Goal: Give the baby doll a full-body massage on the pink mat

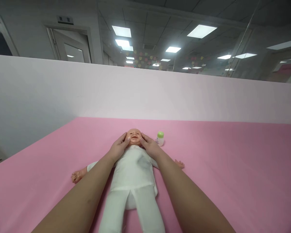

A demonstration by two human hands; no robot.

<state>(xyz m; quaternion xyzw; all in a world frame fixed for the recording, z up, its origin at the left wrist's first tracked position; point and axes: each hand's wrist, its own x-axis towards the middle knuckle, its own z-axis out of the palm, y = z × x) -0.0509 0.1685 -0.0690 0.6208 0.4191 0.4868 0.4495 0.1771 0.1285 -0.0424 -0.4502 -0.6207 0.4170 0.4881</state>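
Single head view: you look forward and slightly down from head height, along forearms. Pink table [232,168] close below, partition wall [145,94] ahead, ceiling lights [201,31] above.

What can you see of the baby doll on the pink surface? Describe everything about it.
The baby doll lies face up on the pink surface, arms spread. It has a plastic-looking head with an open smile and wears a white cloth suit. The left hand and right hand touch its cheeks. A small green-capped bottle stands beside its head.
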